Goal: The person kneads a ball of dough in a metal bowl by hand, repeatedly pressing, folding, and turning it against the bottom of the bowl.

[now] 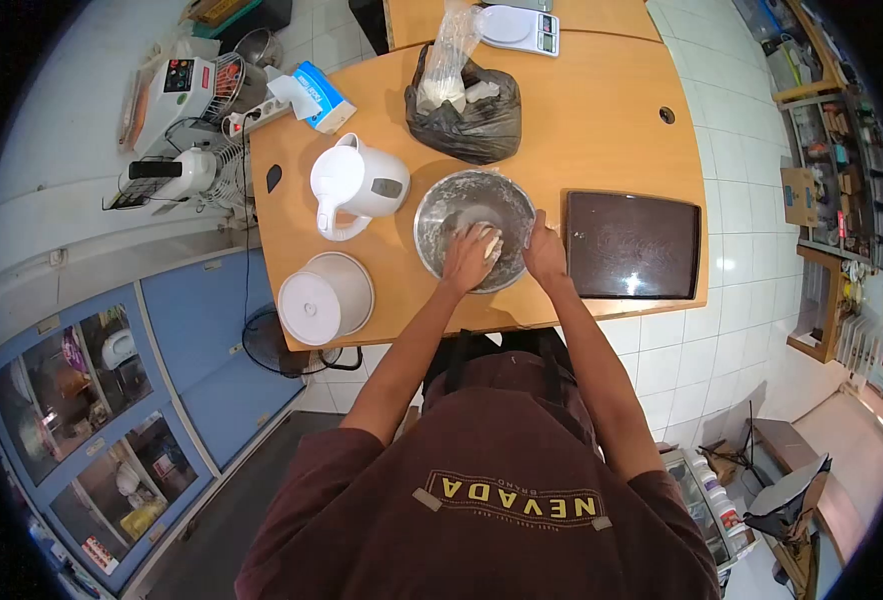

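Note:
A metal mixing bowl stands near the table's front edge, its inside smeared with pale flour. My left hand reaches down into it, fingers curled over a lump of pale dough that shows beside the fingers. Most of the dough is hidden under that hand. At the bowl's right side, my right hand grips the rim, with whitish residue on its fingers.
Left of the bowl are a white electric kettle and a white lidded tub. A dark baking tray lies to the right. Behind are a black plastic bag, a tissue box and a kitchen scale.

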The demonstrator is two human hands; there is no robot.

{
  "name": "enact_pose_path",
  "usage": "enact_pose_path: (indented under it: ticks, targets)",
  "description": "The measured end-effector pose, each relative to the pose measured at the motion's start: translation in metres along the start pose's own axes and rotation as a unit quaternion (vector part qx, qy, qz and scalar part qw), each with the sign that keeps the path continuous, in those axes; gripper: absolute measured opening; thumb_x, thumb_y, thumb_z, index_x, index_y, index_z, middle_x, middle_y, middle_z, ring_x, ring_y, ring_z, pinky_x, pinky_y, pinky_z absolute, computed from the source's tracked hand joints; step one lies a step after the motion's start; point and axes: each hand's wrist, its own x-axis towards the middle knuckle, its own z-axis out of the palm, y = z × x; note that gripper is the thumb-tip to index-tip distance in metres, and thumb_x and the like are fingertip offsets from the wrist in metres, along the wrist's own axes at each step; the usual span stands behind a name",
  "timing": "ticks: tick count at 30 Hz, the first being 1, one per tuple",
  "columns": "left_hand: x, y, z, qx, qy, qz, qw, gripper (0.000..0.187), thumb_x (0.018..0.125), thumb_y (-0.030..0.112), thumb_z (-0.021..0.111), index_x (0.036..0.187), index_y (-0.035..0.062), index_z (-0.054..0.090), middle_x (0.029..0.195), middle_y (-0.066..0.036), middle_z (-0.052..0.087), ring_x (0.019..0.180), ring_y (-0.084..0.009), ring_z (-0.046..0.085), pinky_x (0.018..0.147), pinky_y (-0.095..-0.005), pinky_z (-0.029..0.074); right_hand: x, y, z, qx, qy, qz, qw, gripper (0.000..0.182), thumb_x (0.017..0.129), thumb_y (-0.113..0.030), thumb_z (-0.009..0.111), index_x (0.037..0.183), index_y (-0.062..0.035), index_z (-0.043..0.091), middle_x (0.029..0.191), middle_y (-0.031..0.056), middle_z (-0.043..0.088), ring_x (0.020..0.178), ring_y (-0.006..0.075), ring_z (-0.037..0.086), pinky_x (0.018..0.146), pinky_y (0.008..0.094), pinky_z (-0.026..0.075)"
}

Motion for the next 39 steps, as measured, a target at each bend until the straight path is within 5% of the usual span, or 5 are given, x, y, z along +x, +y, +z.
enact_pose_path:
  ticks: [13, 23, 26, 33, 39]
  targets:
    - [0.069, 0.011, -0.001, 0.12, -0.043, -0.219, 0.967, 0.053, 0.082, 0.049, 0.07, 0.119, 0.0105, 0.072, 0.127, -0.012, 0.067, 0.124, -0.0322, 0.056, 0.105, -0.0518, 0.041, -0.007, -0.012, -0.012, -0.028, -0.056, 0.047, 0.997, 0.066, 0.079, -0.007, 0.079, 0.125, -0.0031, 0.033, 0.096, 0.0336, 0.068, 0.092, 0.0511, 0.068, 0.081, 0.0558, 0.056]
    - [0.048, -0.003, 0.012, -0.171, 0.22, -0.338, 0.899, 0.027, 0.082, 0.027, 0.078, 0.099, 0.0069, 0.07, 0.104, -0.014, 0.067, 0.105, -0.0376, 0.061, 0.092, -0.0502, 0.045, 0.009, -0.015, -0.023, -0.061, -0.047, 0.012, 0.997, 0.055, 0.081, -0.006, 0.072, 0.124, -0.0034, 0.037, 0.095, 0.0307, 0.069, 0.089, 0.0498, 0.069, 0.077, 0.0547, 0.058]
    - [0.018, 0.014, -0.001, -0.175, 0.269, -0.261, 0.91, 0.03, 0.086, 0.021, 0.076, 0.113, 0.0086, 0.07, 0.107, -0.018, 0.062, 0.109, -0.0388, 0.059, 0.092, -0.0506, 0.045, 0.01, -0.008, -0.023, -0.082, -0.055, 0.006, 0.995, 0.06, 0.08, -0.007, 0.076, 0.125, -0.0047, 0.037, 0.095, 0.0294, 0.07, 0.089, 0.0481, 0.07, 0.077, 0.0535, 0.058]
    - [-0.021, 0.018, -0.041, 0.1, -0.112, -0.037, 0.988, 0.074, 0.077, 0.042, 0.082, 0.141, 0.0169, 0.058, 0.134, -0.018, 0.051, 0.13, -0.0379, 0.049, 0.111, -0.0563, 0.029, 0.005, 0.006, -0.002, -0.078, -0.059, -0.046, 0.994, 0.053, 0.081, -0.007, 0.071, 0.125, -0.0043, 0.04, 0.095, 0.029, 0.07, 0.089, 0.0478, 0.069, 0.078, 0.055, 0.057]
    - [-0.023, -0.014, 0.0, -0.022, -0.086, 0.004, 0.996, 0.069, 0.08, 0.034, 0.081, 0.141, 0.0171, 0.055, 0.135, -0.017, 0.055, 0.127, -0.0378, 0.053, 0.107, -0.052, 0.04, -0.005, -0.008, -0.006, -0.086, -0.076, -0.054, 0.992, 0.046, 0.083, -0.006, 0.066, 0.121, -0.0048, 0.041, 0.1, 0.0272, 0.069, 0.091, 0.0474, 0.069, 0.077, 0.0551, 0.057]
